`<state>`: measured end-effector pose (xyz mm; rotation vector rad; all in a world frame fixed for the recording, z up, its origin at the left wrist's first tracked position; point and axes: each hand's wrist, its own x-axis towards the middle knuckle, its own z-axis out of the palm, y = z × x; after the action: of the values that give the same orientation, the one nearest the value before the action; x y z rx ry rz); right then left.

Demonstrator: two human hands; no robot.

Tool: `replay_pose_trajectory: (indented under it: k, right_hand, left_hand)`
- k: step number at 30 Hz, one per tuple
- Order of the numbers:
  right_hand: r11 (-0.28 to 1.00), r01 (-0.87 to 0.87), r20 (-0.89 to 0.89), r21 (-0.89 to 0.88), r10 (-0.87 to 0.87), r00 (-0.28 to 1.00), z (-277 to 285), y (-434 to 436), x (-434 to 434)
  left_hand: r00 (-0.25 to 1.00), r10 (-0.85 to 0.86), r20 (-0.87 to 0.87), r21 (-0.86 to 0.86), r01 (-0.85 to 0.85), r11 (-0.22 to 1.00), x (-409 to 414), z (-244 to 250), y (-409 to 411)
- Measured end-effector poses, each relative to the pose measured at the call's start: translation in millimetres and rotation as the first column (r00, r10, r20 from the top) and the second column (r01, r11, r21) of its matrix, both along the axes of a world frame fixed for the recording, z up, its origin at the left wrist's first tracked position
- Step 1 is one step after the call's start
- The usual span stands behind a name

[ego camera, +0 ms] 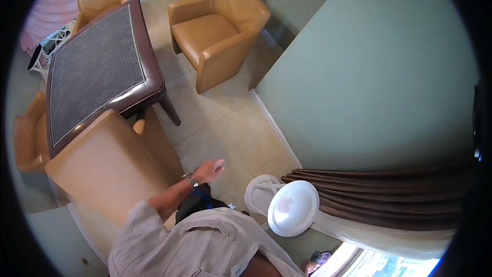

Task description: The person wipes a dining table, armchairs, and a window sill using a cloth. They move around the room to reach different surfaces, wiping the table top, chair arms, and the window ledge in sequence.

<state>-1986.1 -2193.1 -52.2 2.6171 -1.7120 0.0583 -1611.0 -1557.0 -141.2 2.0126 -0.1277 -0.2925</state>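
My left hand (209, 171), with a metal-banded watch (190, 181) on its wrist, hangs over the tiled floor with fingers loosely curled and nothing in it. The tan armchair (109, 161) nearest me stands just beside that forearm, its back towards me. At the bottom edge, part of my right hand (310, 267) seems to show beside a grey and purple thing (321, 257), perhaps cloth. Whether it grips this cannot be made out. A white round stool seat (294, 207) lies between the two hands, with another white round piece (262, 194) partly behind it.
A dark-framed table (100, 69) with a grey patterned top stands left, with tan armchairs (219, 34) around it. A green wall (365, 77) rises at right. Brown curtains (384, 200) hang above a bright window (392, 265). Tiled floor (226, 130) runs between table and wall.
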Motion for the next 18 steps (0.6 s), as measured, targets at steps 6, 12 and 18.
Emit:
replay_pose_trajectory:
  k: [6, 12, 18]
  right_hand:
    - [0.856, -0.255, 0.34, 0.45, 0.099, 0.935, -57.6, 131.8, 158.8]
    - [0.564, -0.51, 0.515, 0.65, 0.168, 0.841, -86.4, 247.4, 349.5]
    - [0.482, -0.638, 0.343, 0.601, 0.566, 0.75, -52.0, 317.3, 485.3]
  left_hand:
    - [0.983, 0.171, 0.065, 0.046, -0.174, 0.984, 81.2, 31.5, 83.8]
    - [0.946, 0.323, 0.025, -0.04, -0.322, 0.946, 104.9, 42.5, 138.5]
    - [0.838, 0.544, 0.05, -0.022, -0.543, 0.839, 98.0, 25.4, 165.4]
